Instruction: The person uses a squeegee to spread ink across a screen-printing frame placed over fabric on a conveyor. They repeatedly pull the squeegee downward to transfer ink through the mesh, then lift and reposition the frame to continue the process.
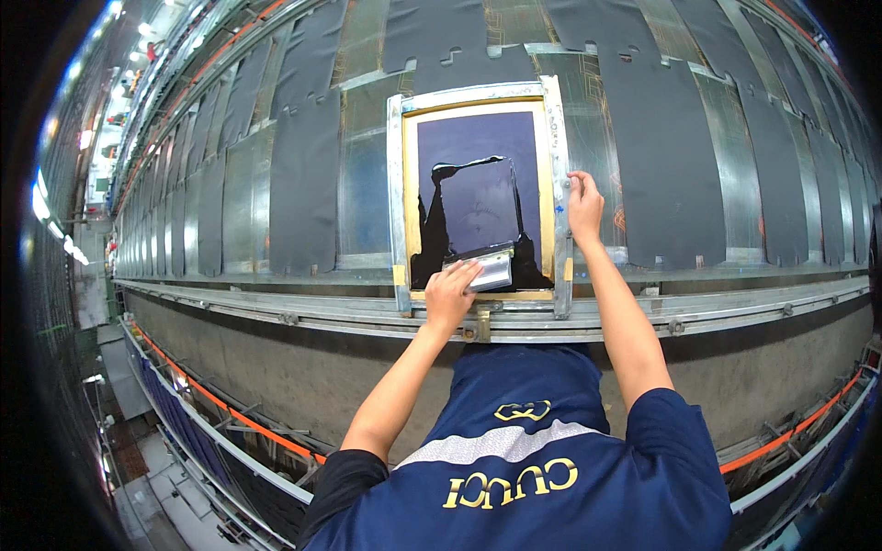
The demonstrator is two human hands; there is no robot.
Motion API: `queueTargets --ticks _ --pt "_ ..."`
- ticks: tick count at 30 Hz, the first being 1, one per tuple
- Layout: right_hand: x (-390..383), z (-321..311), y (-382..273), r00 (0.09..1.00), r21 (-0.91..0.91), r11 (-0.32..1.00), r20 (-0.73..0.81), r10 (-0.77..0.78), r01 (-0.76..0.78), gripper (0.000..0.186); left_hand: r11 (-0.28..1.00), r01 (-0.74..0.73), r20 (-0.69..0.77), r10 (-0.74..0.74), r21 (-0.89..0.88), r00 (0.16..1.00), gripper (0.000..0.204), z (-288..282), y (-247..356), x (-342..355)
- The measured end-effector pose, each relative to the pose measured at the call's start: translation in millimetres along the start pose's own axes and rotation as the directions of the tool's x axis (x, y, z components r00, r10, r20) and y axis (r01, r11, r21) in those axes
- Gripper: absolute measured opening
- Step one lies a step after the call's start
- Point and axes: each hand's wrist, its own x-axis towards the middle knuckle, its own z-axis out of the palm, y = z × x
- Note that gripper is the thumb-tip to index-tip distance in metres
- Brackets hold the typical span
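My left hand [452, 292] grips a silver squeegee [492, 274] low on a screen-printing mesh. The metal-edged screen frame [397, 174] has a yellow inner border and rests on the long table. Glossy black ink [533, 266] pools along the bottom and sides of a paler rectangle on the purple mesh [475, 136], with a streak across its top. My right hand [585, 207] has its fingers curled on the frame's right bar, above the squeegee's level. What lies under the screen is hidden.
The long table carries rows of dark grey panels [666, 165] between glassy strips [358, 165]. A metal rail [726, 305] runs along its near edge, by my body. Below are a concrete aisle [707, 376] and orange rails [220, 404] at both sides. Lights line the far left.
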Motion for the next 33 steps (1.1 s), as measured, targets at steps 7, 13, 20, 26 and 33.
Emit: queueTargets --ticks 7,13,20,26,33 --pt "2 12 15 0.999 -0.095 0.995 -0.026 0.039 -0.041 0.019 0.99 -0.137 0.007 0.137 0.022 0.991 0.06 5 -12 -36" --pt "5 12 12 0.999 -0.131 0.991 -0.036 0.016 -0.021 0.019 0.986 0.101 -0.008 -0.103 -0.135 0.995 0.04 -8 -35 107" --pt "4 8 8 0.998 -0.085 0.994 0.005 0.065 -0.064 0.019 0.996 0.072 -0.081 -0.076 -0.046 0.994 0.034 -5 -51 194" --pt "2 11 15 0.999 -0.052 0.999 -0.052 -0.004 0.001 0.019 0.997 -0.068 -0.137 0.062 -0.035 0.989 0.038 20 -38 80" --pt "6 7 5 0.999 -0.09 0.995 -0.006 0.05 -0.05 0.019 0.987 -0.052 -0.174 0.024 -0.155 0.984 0.035 9 -47 112"
